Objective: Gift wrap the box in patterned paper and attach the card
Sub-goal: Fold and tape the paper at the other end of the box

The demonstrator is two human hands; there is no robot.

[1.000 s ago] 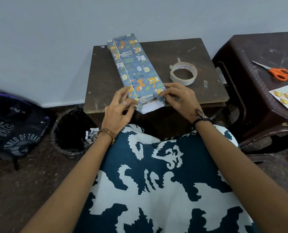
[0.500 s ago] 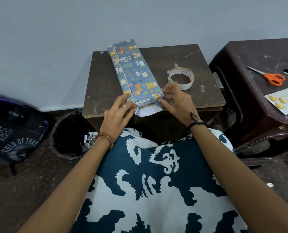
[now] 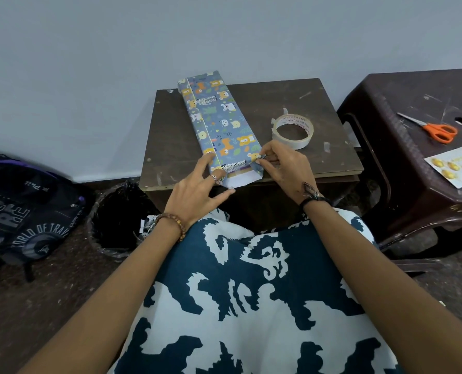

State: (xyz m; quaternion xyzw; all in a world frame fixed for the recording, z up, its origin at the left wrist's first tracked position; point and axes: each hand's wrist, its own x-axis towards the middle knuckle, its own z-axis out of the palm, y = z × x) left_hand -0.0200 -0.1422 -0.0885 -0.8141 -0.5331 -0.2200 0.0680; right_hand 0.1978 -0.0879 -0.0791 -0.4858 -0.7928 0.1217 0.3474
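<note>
Head view, both hands at the near end of the wrapped box. Left hand: fingers straight and spread, pressing flat on the near left corner of the paper; holds nothing. Right hand: fingertips pinch the right-side fold of paper at the near right corner, creasing it inward.

Key relation: box lies straight ahead of the hands, long axis running away from the person and leaning slightly left; far end overhangs the back of the small wooden table, near end sits at the front edge. Open end faces the hands, each about equally close to its own corner. Likely next: fold the white bottom flap up and tape it; the right hand is nearer the tape.

Materials: patterned paper is thin, smooth, blue-grey with cartoon animals, white on its underside; creases hold sharp. Lengthwise seam visible along the left of the top face. Box long, flat, rectangular.

Outward: tape roll, pale ring, just right of the box. On the dark plastic stool further right, orange-handled scissors and the card, white with gold shapes, not yet attached.
</note>
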